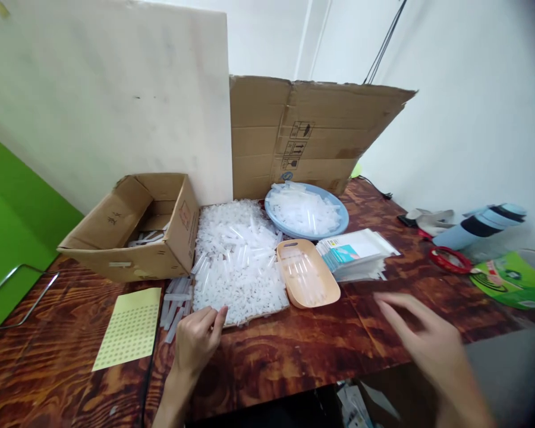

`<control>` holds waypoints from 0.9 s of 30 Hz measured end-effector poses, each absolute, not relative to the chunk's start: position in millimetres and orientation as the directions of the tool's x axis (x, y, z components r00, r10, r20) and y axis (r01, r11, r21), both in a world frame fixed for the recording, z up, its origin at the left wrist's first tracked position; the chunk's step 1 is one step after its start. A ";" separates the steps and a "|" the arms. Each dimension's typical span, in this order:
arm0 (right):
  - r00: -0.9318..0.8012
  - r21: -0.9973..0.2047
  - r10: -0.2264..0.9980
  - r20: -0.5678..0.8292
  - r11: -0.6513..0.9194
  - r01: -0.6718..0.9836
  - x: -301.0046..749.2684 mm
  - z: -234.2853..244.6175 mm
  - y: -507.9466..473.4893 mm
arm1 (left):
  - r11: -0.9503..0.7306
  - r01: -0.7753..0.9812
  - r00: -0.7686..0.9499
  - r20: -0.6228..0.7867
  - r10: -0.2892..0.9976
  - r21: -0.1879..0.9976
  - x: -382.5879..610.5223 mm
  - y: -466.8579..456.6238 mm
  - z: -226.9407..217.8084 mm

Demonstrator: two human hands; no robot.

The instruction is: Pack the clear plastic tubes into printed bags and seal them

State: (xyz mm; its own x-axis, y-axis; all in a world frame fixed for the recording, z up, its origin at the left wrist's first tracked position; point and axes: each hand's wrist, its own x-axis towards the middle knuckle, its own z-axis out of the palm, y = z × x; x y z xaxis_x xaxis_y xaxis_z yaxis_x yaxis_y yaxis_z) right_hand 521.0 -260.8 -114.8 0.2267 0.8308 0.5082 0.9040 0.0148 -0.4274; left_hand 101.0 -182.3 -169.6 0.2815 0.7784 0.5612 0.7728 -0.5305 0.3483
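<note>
My left hand [199, 337] is curled with its knuckles up, at the near edge of a flat heap of small white translucent plastic pieces [241, 291]. Its palm side is hidden, so I cannot tell whether anything is in it. Over the table's right front, my right hand [425, 333] has thumb and forefinger brought together, slightly blurred, and nothing shows between the tips. A tan plastic tray [334, 294] holding several clear tubes lies between the hands, farther back. Beside it is a stack of clear printed packets [356, 255]. Loose translucent strips [175, 312] lie near my left hand.
A blue basin [271, 220] heaped with clear tubes stands behind the tray. An open cardboard box [129, 261] and a yellow sticker sheet [129, 327] are at left. At right lie a blue bottle [477, 227], red tape roll [449, 260] and green package [508, 276].
</note>
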 end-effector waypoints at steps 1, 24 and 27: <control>0.155 -0.351 0.837 0.524 0.046 0.935 523.8 -121.1 -235.8 | -0.526 0.781 0.283 0.560 0.779 0.336 98.3 -184.3 -168.7; -0.368 -0.041 0.452 0.813 0.675 0.736 379.5 -142.0 -189.6 | 0.429 -0.306 0.356 -0.315 0.880 0.850 144.7 -167.4 -167.5; -0.626 -0.167 0.462 0.628 0.866 0.471 352.3 -140.1 -185.8 | 0.420 -0.274 0.225 -0.367 0.902 0.865 140.5 -164.2 -164.0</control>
State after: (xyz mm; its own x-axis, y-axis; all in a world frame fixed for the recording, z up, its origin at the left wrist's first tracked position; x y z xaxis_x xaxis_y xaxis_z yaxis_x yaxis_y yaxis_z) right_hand 352.3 -185.8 -140.1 -0.6258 0.4622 0.6283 0.4714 0.8659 -0.1674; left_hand 140.5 -164.2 -164.0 0.2255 0.9024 -0.3673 -0.2741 0.4205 0.8649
